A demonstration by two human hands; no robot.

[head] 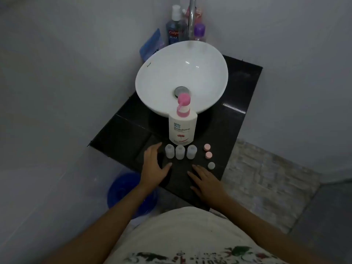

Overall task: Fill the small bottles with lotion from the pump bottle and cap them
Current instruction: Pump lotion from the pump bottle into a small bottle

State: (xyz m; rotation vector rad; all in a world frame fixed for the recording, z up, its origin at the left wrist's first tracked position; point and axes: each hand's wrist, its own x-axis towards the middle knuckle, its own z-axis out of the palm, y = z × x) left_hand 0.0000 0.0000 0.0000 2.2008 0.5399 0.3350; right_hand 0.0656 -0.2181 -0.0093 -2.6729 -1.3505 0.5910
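Observation:
A white pump bottle (pixel 182 128) with a pink pump head stands on the black counter (pixel 123 134), just in front of the sink. Three small translucent bottles stand uncapped in a row before it: left (pixel 169 151), middle (pixel 180 152), right (pixel 191 151). To their right lie three loose caps, two pink (pixel 207 147) (pixel 208 155) and one white (pixel 211 165). My left hand (pixel 153 166) rests flat on the counter, fingers spread, just left of the row and touching none of the bottles. My right hand (pixel 205 182) lies flat near the front edge, below the caps, holding nothing.
A white basin (pixel 152 73) with a metal drain fills the back of the counter. Behind it stand a chrome tap (pixel 192 18), a blue mouthwash bottle (pixel 173 29), a purple-capped bottle (pixel 199 32) and a blue pouch (pixel 152 44). A blue bucket (pixel 123 191) sits on the floor at lower left.

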